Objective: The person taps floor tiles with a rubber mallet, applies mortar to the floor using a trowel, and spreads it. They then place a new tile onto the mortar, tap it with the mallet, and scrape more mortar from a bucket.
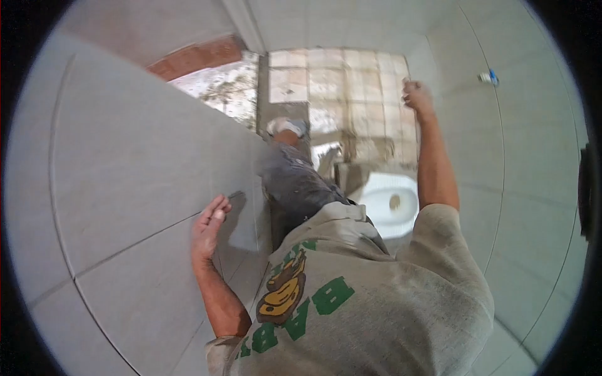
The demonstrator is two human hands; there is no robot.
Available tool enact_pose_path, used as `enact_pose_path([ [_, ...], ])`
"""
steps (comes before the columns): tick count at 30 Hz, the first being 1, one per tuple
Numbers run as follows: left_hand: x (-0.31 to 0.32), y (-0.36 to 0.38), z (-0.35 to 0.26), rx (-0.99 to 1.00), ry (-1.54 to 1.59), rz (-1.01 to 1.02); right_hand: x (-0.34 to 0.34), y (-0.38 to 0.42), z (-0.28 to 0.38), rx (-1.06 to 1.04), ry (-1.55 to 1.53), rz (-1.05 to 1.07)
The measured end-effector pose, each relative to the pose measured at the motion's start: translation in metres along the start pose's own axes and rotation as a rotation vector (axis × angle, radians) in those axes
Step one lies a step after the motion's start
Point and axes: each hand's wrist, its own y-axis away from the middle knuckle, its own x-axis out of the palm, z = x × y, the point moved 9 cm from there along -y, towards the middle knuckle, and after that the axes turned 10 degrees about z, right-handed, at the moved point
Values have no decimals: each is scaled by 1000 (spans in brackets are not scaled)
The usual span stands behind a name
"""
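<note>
My left hand (211, 227) is raised beside the light tiled wall (138, 156) on the left, over a grout line, its fingers slightly bent and apart with nothing between them. Farther forward on the right, my right hand (417, 97) hangs above the edge of the tiled floor (360, 81) with its fingers curled in. Whether something small is inside that hand cannot be made out. Below my right forearm lies a white squat toilet (390, 203) with a brownish patch in its bowl.
A small blue and white object (489, 78) is on the right wall (527, 131). My shoe (286, 127) stands on a grey strip beside the floor tiles. Past the left wall's edge are a reddish brick strip (200, 57) and a stained white floor (229, 88).
</note>
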Motion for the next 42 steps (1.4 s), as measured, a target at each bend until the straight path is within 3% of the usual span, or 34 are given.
enact_pose_path([
  [2,0,-2,2,-29,121,-26,-66,41,-19,-5,-133,-144],
  [5,9,-10,0,-82,67,-11,-105,105,-50,34,-189,-334],
  [7,17,-7,22,-64,56,-35,-95,131,-113,120,-177,-324],
  [10,14,-13,4,-100,39,-41,-70,133,-183,339,-80,-227],
  [14,17,-12,-4,-137,14,-49,-28,135,-143,357,44,-130],
  [16,16,-13,-5,-152,6,-46,-21,113,-119,224,334,-71],
  [19,15,-12,-4,-162,0,-43,-13,94,-75,156,366,23],
  [25,7,-20,3,-151,53,-123,0,31,-81,61,451,101],
  [28,8,-47,20,-161,93,-59,24,-33,-115,47,556,206],
  [30,13,-80,37,-181,74,-43,57,-74,-149,44,637,310],
  [32,25,-123,66,-203,55,-121,103,-108,-162,-99,713,397],
  [35,65,-197,152,-210,197,-183,167,-152,-204,-114,731,517],
  [37,89,-242,217,-321,207,-258,208,-180,-232,-150,783,602],
  [42,114,-277,317,-375,277,-523,305,-222,-291,-234,865,808],
])
